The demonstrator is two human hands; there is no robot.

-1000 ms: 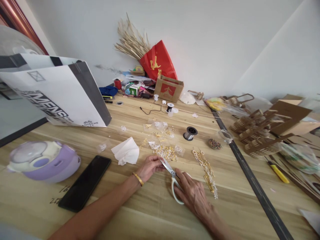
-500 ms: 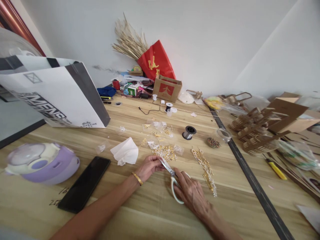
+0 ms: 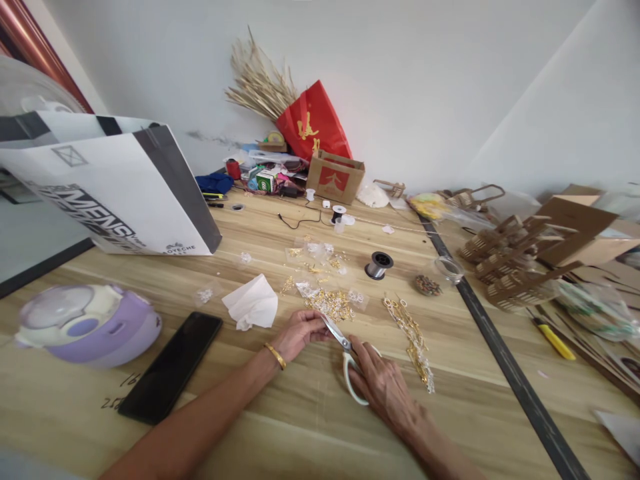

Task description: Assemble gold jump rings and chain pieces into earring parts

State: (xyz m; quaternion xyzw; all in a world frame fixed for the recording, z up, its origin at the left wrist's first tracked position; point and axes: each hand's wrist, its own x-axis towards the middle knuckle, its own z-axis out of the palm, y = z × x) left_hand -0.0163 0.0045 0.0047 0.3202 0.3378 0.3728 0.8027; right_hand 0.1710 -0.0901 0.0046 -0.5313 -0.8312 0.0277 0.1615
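Note:
My right hand [image 3: 383,373] is closed around the pale handles of a pair of scissors [image 3: 346,345], whose blades point up and left. At the blade tips my left hand [image 3: 303,332] is pinched, its thumb and fingers pressed together. Whatever lies between those fingers is too small to make out. A gold bracelet [image 3: 275,356] circles the left wrist. Just beyond both hands lies a pile of small gold and silver beads [image 3: 334,305]. To the right of the scissors are strung gold and silver chains [image 3: 411,341].
A spool of wire [image 3: 379,265] and a dish of dark beads [image 3: 427,285] stand beyond the hands. At left are a white tissue [image 3: 251,303], a black phone [image 3: 173,367], a purple container [image 3: 93,328] and a large paper bag [image 3: 125,193]. Small woven baskets [image 3: 510,260] and a yellow cutter [image 3: 556,339] sit right.
Both hands and the scissors hold nearly the same pose at the same spot. The whole view has shifted very slightly.

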